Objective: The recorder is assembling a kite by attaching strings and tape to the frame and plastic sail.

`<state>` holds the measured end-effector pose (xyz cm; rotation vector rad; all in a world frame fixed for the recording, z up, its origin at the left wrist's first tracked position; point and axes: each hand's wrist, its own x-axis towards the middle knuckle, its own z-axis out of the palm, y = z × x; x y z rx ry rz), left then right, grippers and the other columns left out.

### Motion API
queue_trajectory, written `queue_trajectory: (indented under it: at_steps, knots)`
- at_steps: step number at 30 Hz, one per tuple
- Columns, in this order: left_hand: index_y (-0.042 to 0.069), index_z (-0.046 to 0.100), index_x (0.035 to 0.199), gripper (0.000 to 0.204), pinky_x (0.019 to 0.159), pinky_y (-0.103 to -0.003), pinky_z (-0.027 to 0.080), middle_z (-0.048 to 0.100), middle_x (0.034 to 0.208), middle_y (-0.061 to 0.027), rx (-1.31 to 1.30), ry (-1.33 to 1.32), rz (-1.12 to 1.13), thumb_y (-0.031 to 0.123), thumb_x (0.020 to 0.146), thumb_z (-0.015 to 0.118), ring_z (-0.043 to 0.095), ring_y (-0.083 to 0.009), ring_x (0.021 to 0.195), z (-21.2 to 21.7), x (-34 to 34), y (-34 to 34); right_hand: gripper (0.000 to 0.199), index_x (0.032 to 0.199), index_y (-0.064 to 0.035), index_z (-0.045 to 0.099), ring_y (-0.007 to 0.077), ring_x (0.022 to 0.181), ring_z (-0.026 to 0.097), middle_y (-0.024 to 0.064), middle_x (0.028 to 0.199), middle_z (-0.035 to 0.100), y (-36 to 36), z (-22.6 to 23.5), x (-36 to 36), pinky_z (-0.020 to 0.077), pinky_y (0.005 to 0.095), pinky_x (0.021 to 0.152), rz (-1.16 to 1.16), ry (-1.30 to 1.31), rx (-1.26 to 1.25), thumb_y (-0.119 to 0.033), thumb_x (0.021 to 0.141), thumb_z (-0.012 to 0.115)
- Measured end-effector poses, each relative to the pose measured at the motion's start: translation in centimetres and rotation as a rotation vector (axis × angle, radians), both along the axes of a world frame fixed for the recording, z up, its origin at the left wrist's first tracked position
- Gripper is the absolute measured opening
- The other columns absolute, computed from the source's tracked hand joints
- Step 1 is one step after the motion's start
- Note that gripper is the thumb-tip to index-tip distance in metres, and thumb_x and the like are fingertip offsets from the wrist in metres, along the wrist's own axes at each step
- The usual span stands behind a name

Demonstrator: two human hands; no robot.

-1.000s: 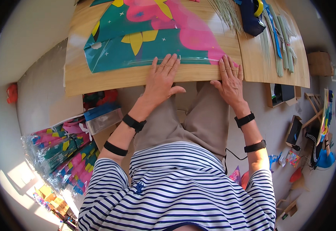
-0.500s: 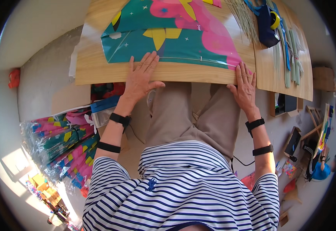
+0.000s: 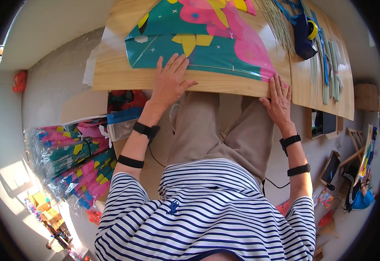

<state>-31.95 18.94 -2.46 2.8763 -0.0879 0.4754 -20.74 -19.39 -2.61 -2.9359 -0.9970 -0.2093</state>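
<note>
A glossy teal-and-pink printed sheet with yellow star shapes lies flat on the wooden table, like a kite sail. A thin pale rod runs along its near edge. My left hand rests palm down, fingers spread, with its fingertips on the sheet's near edge and its thumb out to the right over the wood. My right hand lies at the sheet's pink right corner, fingers stretched forward and thumb apart. Neither hand grips anything.
On the wooden table, thin sticks lie beyond the sheet. A dark blue tape dispenser and stick bundles are to the right. Plastic-wrapped colourful bundles lie at the lower left. Another person shows at far right.
The whole view has shifted slightly. My left hand has slid a little forward on the sheet, its thumb now over the tabletop. My right hand stays at the pink corner.
</note>
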Motion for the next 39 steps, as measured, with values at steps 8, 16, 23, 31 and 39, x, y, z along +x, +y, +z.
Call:
queue_trajectory:
  at_steps: [8,16,23,31,39]
  knots:
    - [0.002,0.05,0.138,0.082,0.117,-0.055,0.02,0.044,0.149,-0.0123,-0.078,0.052,-0.149,0.061,0.083,0.058,0.036,-0.0305,0.14,-1.0,0.4,-3.8,0.081,0.152,-0.0046,0.028,0.0282,0.149,0.021,0.0121,0.16,0.026,0.2,0.6,0.2,0.0089,0.0552,0.119,-0.03,0.046,0.015,-0.054,0.093,0.052]
    - [0.005,0.049,0.14,0.082,0.117,-0.056,0.017,0.044,0.15,-0.0085,-0.069,0.069,-0.12,0.06,0.08,0.061,0.035,-0.0258,0.142,-0.8,0.3,-4.0,0.085,0.148,0.0014,0.033,0.0293,0.148,0.022,0.017,0.157,0.03,11.0,1.4,-2.3,0.0096,0.0562,0.119,0.234,0.066,0.161,-0.058,0.091,0.051]
    - [0.01,0.047,0.143,0.082,0.117,-0.057,0.017,0.042,0.152,-0.0062,-0.056,0.113,-0.117,0.058,0.079,0.065,0.035,-0.026,0.143,-0.6,0.4,-4.0,0.086,0.147,0.0036,0.034,0.0308,0.148,0.023,0.0187,0.157,0.029,10.6,-0.3,-2.7,0.0097,0.0573,0.118,0.168,0.082,0.194,-0.06,0.091,0.051]
    - [0.009,0.048,0.143,0.084,0.116,-0.06,0.017,0.043,0.151,-0.0057,-0.033,0.11,-0.113,0.058,0.076,0.067,0.035,-0.0259,0.142,-0.7,0.5,-3.8,0.087,0.149,0.0012,0.033,0.0299,0.148,0.022,0.0167,0.158,0.028,7.5,0.2,-2.4,0.0084,0.0582,0.118,0.088,0.066,0.114,-0.06,0.09,0.052]
    - [0.009,0.048,0.142,0.082,0.116,-0.06,0.017,0.043,0.151,-0.0056,-0.032,0.114,-0.117,0.054,0.076,0.069,0.035,-0.0265,0.142,-0.5,0.7,-4.1,0.084,0.148,0.0012,0.034,0.0303,0.148,0.021,0.0178,0.157,0.029,5.1,0.7,-2.1,0.009,0.0569,0.119,-0.084,0.048,0.042,-0.06,0.092,0.048]
